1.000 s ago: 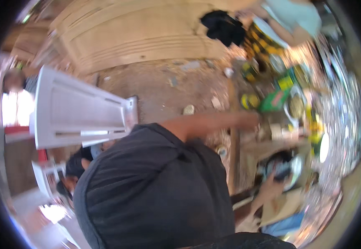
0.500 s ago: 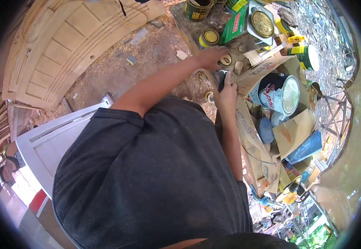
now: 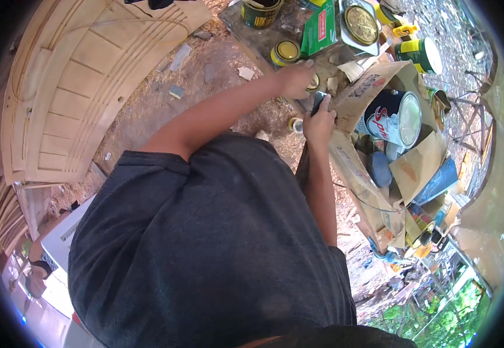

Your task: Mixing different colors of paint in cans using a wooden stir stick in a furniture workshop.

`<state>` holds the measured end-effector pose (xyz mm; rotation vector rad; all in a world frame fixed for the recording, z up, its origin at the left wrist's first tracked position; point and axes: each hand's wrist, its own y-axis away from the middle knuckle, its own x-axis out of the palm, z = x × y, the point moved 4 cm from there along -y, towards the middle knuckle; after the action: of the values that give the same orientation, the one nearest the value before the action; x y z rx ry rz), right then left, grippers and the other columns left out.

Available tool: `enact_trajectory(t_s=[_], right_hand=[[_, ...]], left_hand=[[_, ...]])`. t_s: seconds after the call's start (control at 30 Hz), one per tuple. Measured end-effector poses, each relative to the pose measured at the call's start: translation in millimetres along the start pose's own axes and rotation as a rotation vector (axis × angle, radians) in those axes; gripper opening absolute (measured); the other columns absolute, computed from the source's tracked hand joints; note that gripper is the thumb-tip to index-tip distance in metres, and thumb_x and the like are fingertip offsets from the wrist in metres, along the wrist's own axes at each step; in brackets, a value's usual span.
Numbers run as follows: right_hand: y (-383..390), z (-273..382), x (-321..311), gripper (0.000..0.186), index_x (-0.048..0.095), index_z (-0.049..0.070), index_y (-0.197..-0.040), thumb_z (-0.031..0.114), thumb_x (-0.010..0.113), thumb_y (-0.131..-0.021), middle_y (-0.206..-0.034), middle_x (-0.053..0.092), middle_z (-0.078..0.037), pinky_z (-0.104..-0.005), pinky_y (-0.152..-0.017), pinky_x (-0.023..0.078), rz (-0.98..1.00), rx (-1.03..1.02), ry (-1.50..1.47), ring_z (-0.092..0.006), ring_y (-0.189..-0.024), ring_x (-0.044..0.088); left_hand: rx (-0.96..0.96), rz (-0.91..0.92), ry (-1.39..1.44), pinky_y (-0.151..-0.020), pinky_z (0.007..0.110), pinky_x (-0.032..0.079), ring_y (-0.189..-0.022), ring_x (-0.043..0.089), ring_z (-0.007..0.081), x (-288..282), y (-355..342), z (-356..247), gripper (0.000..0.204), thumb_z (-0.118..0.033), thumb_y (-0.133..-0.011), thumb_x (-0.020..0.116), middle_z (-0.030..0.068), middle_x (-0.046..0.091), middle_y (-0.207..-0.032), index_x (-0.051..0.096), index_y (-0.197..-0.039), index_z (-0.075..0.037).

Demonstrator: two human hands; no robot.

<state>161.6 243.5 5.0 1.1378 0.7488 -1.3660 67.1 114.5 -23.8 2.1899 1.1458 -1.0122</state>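
- Head view: right hand [image 3: 321, 123] clenches dark object [image 3: 318, 104], just beside cardboard box [image 3: 355, 100] holding paint can [image 3: 390, 119].
- Left hand [image 3: 296, 79] at small tin [image 3: 314, 83] on bench [image 3: 237, 26]; can't tell its grip.
- Yellow tin [image 3: 285, 51], green can [image 3: 321, 29] nearby.

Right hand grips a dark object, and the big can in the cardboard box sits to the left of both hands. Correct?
One slip: in the head view, the big can in the cardboard box sits to the right of the left hand and right hand. The right hand does grip a dark object.
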Motion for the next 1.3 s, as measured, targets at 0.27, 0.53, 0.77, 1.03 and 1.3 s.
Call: enact_trajectory(t_s=[0.27,0.53,0.77,1.03,1.3], right_hand=[[-7.2,15.1,1.1,0.077,0.032,0.007,-0.153,0.021,0.064,-0.084,-0.113,0.057,-0.033,-0.0523,-0.084,0.052,-0.013,0.16,0.075,-0.0486,-0.099,0.063],[-5.4,3.4,36.3,0.085,0.024,0.01,-0.156,0.017,0.066,-0.082,-0.113,0.052,-0.028,-0.0515,-0.079,0.052,-0.18,0.073,-0.046,-0.047,-0.092,0.062],[-4.5,-10.4,53.1,0.089,0.02,0.014,-0.158,0.016,0.066,-0.082,-0.114,0.049,-0.023,-0.0509,-0.077,0.051,-0.319,0.023,-0.129,-0.0448,-0.091,0.06],[-1.3,-0.2,32.6,0.082,0.021,0.012,-0.157,0.015,0.062,-0.086,-0.114,0.049,-0.026,-0.0517,-0.072,0.053,-0.249,0.017,-0.085,-0.0452,-0.084,0.064],[-1.7,-8.2,30.6,0.078,0.021,0.013,-0.157,0.011,0.057,-0.088,-0.116,0.049,-0.027,-0.0511,-0.071,0.053,-0.174,0.016,-0.094,-0.0437,-0.08,0.064]], left_hand=[[0.021,-0.048,0.088,-0.097,0.047,0.049,-0.116,0.057,0.043,3.4,1.5,6.0,0.081,-0.02,-0.071,0.08,0.0271,0.048,-0.132,0.041,-0.136,0.008],[-0.035,0.015,0.087,-0.106,0.043,0.043,-0.128,0.05,0.0412,4.6,1.8,11.4,0.089,-0.028,-0.075,0.08,0.0279,0.042,-0.145,0.036,-0.145,0.005],[-0.011,0.054,0.059,-0.107,0.045,0.042,-0.13,0.048,0.0405,1.0,8.4,-1.7,0.088,-0.033,-0.079,0.077,0.0266,0.04,-0.146,0.035,-0.146,0.005],[0.053,-0.098,-0.252,-0.108,0.048,0.042,-0.132,0.046,0.0474,6.8,17.0,-16.8,0.042,-0.022,-0.097,0.051,0.0324,0.031,-0.152,0.055,-0.134,-0.002],[0.153,-0.109,-0.335,-0.104,0.048,0.046,-0.127,0.051,0.0484,15.3,14.3,-9.5,0.032,-0.022,-0.091,0.055,0.0309,0.04,-0.148,0.069,-0.117,-0.01]])
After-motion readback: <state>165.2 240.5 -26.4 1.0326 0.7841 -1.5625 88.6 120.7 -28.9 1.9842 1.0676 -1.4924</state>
